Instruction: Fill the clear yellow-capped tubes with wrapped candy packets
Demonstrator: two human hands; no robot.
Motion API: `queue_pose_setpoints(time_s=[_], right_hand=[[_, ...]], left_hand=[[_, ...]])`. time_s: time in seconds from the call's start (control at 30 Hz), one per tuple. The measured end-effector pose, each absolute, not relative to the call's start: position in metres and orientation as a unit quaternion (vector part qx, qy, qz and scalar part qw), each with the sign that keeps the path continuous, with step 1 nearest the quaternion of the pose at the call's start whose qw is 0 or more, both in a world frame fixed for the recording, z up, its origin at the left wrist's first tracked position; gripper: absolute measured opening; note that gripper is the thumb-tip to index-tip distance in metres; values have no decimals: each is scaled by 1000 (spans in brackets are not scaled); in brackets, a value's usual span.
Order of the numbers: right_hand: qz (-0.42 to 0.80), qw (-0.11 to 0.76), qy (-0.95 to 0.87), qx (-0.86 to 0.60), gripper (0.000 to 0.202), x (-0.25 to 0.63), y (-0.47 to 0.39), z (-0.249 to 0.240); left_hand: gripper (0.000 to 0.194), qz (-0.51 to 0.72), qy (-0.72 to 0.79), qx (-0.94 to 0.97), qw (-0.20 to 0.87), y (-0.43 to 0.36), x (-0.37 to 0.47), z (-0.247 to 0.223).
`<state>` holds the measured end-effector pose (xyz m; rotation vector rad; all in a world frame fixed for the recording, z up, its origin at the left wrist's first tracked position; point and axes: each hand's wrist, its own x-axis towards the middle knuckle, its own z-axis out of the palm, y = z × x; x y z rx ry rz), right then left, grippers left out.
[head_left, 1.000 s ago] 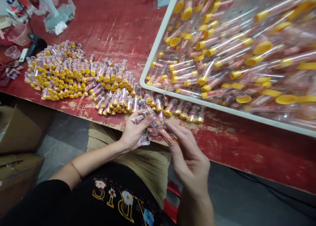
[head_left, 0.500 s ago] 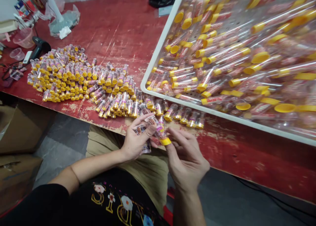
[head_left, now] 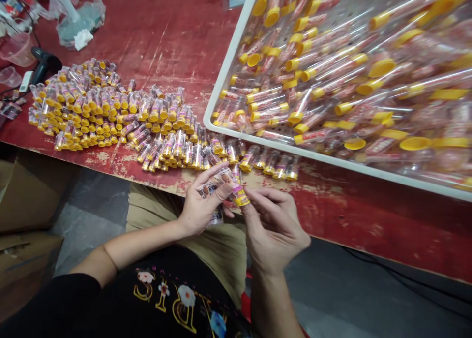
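Observation:
My left hand is closed on a small clear plastic tube with a printed sleeve around it and a yellow end toward my right hand. More flat printed sleeves are held in the same palm, partly hidden by the fingers. My right hand pinches at the yellow end with thumb and forefinger; its other fingers are curled. Just beyond the hands, a pile of sleeved tubes with yellow caps lies along the front of the red table.
At the right, a large white tray holds many longer clear tubes with yellow caps. A black handheld scanner, a plastic tub and a lamp base stand at the far left. Cardboard boxes sit on the floor.
Printing now shows over the tube's yellow end, which was plain before. My right fingertips stay at that end. The view has shifted slightly; the piles look the same.

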<state>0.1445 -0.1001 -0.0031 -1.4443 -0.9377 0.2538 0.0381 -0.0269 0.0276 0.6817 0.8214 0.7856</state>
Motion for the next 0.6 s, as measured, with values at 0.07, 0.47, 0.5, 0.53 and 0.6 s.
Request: queue_pose_setpoints(time_s=[0.07,0.47,0.5,0.53,0.6], right_hand=[[106,647,-411,-634,31,143,-101,-2],[-22,628,-201,-751,49,248,-100,-85],[-21,615,-221,-756,47,259,-102,-88],[-12,601,-245,-760,45,269,-103,-87],[4,574,-296,-763,40,285,-99,-79]], left_hand=[[81,365,376,318,790,-27,39,28],[49,252,434,145,853,-23,44,7],[48,260,429,145,853,-22,43,6],[46,267,426,147,852,-21,42,6],[41,272,426,155,849,-20,41,7]])
